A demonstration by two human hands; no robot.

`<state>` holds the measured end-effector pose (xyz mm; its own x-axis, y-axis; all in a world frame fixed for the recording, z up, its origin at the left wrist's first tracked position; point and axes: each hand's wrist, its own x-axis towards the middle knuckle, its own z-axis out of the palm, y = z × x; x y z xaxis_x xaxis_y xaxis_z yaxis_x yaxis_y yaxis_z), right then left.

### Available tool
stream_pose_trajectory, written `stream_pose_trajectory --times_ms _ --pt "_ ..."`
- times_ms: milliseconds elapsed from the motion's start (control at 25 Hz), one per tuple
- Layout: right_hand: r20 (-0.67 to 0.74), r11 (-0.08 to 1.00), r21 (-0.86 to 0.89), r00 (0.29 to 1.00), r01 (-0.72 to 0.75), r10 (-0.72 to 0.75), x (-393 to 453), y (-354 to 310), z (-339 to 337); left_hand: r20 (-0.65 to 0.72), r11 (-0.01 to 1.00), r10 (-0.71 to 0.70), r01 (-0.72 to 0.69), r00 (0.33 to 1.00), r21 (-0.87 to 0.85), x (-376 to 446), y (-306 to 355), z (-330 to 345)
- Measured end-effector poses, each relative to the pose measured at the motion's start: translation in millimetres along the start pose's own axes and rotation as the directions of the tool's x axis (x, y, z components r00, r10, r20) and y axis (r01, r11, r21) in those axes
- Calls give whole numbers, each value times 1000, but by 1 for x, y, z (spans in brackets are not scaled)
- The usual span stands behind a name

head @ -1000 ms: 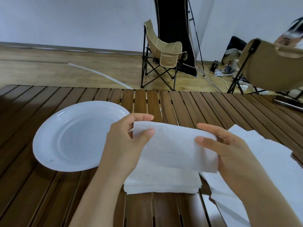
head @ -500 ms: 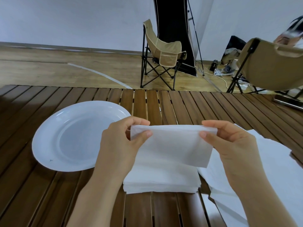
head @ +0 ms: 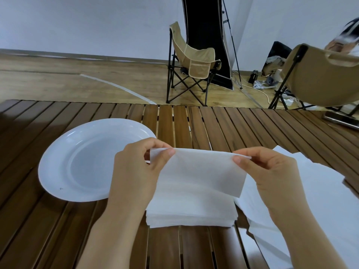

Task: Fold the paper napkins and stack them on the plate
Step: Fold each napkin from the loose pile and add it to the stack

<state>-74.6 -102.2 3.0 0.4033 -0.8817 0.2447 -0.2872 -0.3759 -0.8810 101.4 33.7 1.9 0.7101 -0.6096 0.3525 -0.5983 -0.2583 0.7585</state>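
A white paper napkin (head: pixel 202 171) hangs in the air, folded over along its top edge. My left hand (head: pixel 136 169) pinches its upper left corner between thumb and fingers. My right hand (head: pixel 268 171) pinches the upper right corner. Directly below lies a stack of white napkins (head: pixel 191 212) on the slatted wooden table (head: pixel 213 125). A white plate (head: pixel 81 158) sits to the left of my left hand, with nothing on it.
Loose unfolded white napkins (head: pixel 320 191) spread over the table at the right. Beyond the far table edge stand a tan folding chair (head: pixel 191 63) and a second one (head: pixel 322 76). A dark flat object (head: pixel 342 119) lies at the table's far right.
Both hands have raised the napkin and drawn its top edge level and taut. My right hand has shifted from the napkin's side to its upper right corner.
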Motion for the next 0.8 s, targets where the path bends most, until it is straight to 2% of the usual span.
stream_pose_trajectory --times_ms 120,280,400,520,640,800 --pt "-20 1000 -26 1000 -15 15 2 0 2 -34 1000 13 -13 999 9 1 -1 -1" --pt "-26 993 79 995 -90 92 2 -3 5 -9 998 -48 48 999 -37 3 1 0" --pt "-47 977 84 979 -195 199 1 0 15 0 990 -133 133 991 -39 3 -1 6" --pt "-35 950 36 950 -310 311 1 8 23 13 969 -244 245 970 -25 0 -8 11" --pt "-15 925 9 924 -381 381 1 15 23 74 960 -277 273 958 57 -1 -14 13" --pt "-25 935 -107 941 -338 338 1 17 21 151 952 -305 297 940 74 -4 -17 13"
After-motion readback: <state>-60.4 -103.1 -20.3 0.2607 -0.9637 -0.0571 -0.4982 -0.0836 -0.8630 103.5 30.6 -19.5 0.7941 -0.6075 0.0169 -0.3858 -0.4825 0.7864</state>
